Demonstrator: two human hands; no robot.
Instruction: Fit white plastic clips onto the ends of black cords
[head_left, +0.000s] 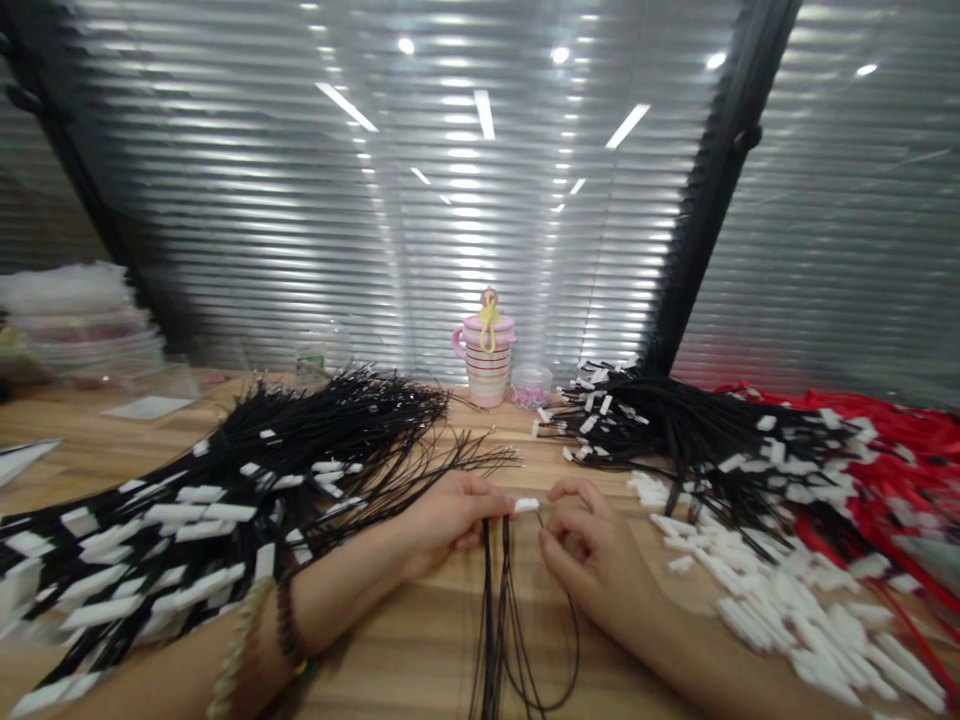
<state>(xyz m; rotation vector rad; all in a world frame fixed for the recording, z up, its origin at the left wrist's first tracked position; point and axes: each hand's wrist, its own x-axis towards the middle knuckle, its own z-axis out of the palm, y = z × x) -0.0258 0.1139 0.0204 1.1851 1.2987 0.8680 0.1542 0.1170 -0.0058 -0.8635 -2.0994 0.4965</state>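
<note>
Black cords (pixel 487 610), nearest the camera, trailing toward the near edge of the surface (pixel 405 650), pinched at the top in the left hand (pixel 450 515); small white piece (pixel 527 505) at its fingertips, between the hands. Right hand (pixel 589 550) curled just beside this piece, grip impossible to tell. Black bundle (pixel 300 425) toward the left edge; loose white pieces (pixel 806 605) and red cords (pixel 911 450) toward the right; lidded cup (pixel 487 370) near the far edge.

Honestly can't read a single thing, no text, labels, brands, numbers or signs legible anywhere.
</note>
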